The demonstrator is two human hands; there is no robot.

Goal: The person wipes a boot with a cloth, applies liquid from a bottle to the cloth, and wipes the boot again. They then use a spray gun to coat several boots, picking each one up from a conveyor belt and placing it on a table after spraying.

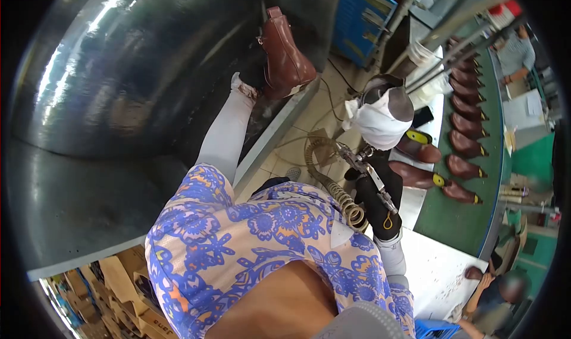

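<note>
My left hand (254, 77) wears a dark glove and is mostly hidden behind a brown leather ankle boot (284, 53), inside the dark metal booth; its fingers cannot be made out. The boot stands with its shaft up and toe to the right. My right hand (376, 190), in a black glove, is closed around a metal spray gun (367, 172). A coiled hose (342, 199) hangs beside the gun. Just above this hand is a white cloth (383, 120) wrapped around a dark container.
Brown shoes (470, 125) line a green conveyor (491, 190) at the right; others lie on the near table. The booth's metal edge (273, 131) runs diagonally. A blue cabinet (364, 21) stands ahead. People work at the far right. Cardboard boxes (119, 279) are at lower left.
</note>
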